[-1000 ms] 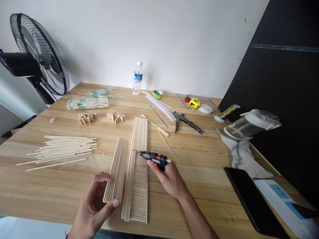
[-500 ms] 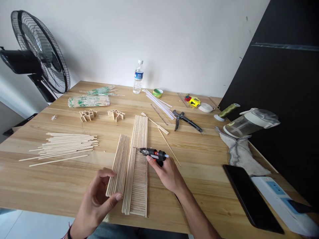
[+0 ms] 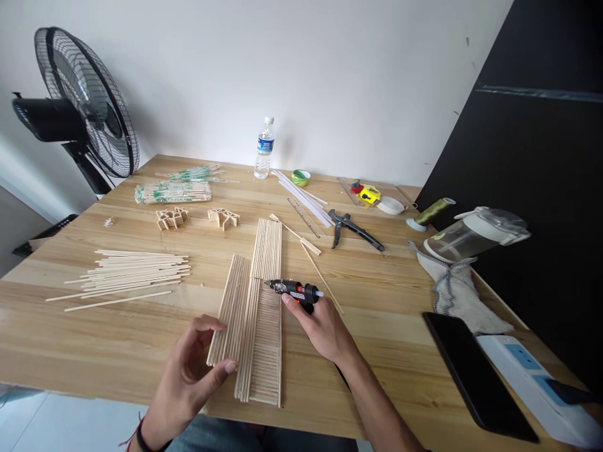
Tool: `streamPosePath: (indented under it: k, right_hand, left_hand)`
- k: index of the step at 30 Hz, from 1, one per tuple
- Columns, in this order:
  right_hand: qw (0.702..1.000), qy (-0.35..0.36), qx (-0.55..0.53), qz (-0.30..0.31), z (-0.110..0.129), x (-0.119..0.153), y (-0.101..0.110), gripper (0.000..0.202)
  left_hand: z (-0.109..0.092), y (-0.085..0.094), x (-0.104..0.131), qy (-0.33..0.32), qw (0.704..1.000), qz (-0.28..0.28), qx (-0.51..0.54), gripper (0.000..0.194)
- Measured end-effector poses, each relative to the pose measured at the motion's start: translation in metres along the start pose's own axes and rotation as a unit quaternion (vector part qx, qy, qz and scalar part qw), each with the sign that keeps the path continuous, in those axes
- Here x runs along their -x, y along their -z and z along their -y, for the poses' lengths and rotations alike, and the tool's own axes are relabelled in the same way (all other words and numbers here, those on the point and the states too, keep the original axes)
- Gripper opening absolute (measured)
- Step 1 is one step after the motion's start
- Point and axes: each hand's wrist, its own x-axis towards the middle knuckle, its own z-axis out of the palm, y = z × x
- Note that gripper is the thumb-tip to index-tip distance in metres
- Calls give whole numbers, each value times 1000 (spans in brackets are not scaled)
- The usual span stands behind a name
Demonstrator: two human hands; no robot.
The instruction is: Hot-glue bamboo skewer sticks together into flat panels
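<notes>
My left hand [image 3: 198, 364] grips the lower end of a panel of wooden sticks [image 3: 232, 307] laid side by side, thumb at the near end and fingers on its left edge. The panel is tilted up beside a longer stick panel [image 3: 267, 251] that lies on the table, with crosswise sticks showing on its lower part. In my right hand [image 3: 325, 323] is a black hot glue gun [image 3: 296, 290], a small red light glowing on it. Its nozzle points left, at the long panel near the held panel's edge; whether it touches cannot be made out.
Loose sticks [image 3: 136, 273] lie to the left, with small stick frames [image 3: 223, 218] behind. Farther back are wrapped stick bundles [image 3: 173, 192] and a water bottle [image 3: 264, 147]. Rightward lie cutters [image 3: 355, 229], a phone [image 3: 478, 376] and a power strip [image 3: 537, 389].
The whole view has shifted slightly, so everything appears a little farther right. Both hands keep their holds, and the glue gun stays at nearly the same spot on the panel.
</notes>
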Motion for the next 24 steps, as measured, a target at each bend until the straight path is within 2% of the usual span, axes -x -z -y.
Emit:
streamPosePath:
  k: [24]
  right_hand:
    - [1000, -11, -9, -7, -5, 5, 8, 45]
  left_hand:
    - [3, 3, 0, -17, 999, -7, -35, 31]
